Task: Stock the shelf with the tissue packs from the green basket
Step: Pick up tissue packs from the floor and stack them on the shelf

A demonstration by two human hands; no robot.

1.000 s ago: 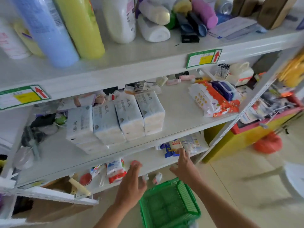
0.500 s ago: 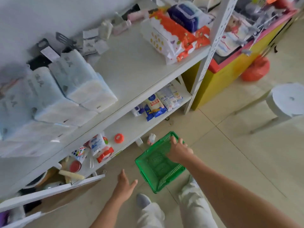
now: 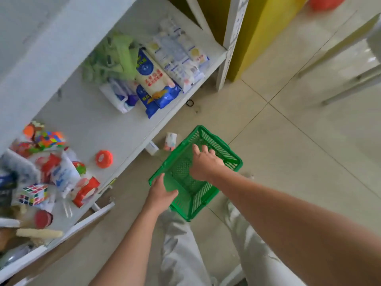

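Change: both hands have come to the green basket (image 3: 201, 198) since half a second ago. My left hand (image 3: 161, 191) hung free over the floor then, and my view has tipped down, so the tissue packs on the upper board are out of the picture.
Left hand: I grip the basket's near left corner, thumb lying over the rim toward the inside, fingers down the outer wall.
Right hand: my right hand (image 3: 206, 164) reaches over the basket from the right, fingers spread and bent toward the far wall. I cannot tell whether it grips the rim or only rests there.
Basket to grip: the basket lies right under both hands, held between them, left hand at the near corner and right hand above the middle.
Basket: it sits on the tiled floor (image 3: 288, 162) just in front of my trouser legs (image 3: 181, 254), turned at an angle to the shelf (image 3: 92, 124). Green mesh shows in its bottom between my hands.
Shelf: the low white board runs along my left, near the basket but apart from it. It carries blue and white packets (image 3: 152, 79), an orange ring (image 3: 104, 159) and a puzzle cube (image 3: 34, 194).
Floor: a small pack (image 3: 170, 141) stands just beside the basket's far left corner.
Beyond: a yellow cabinet (image 3: 257, 27) stands past the shelf post.
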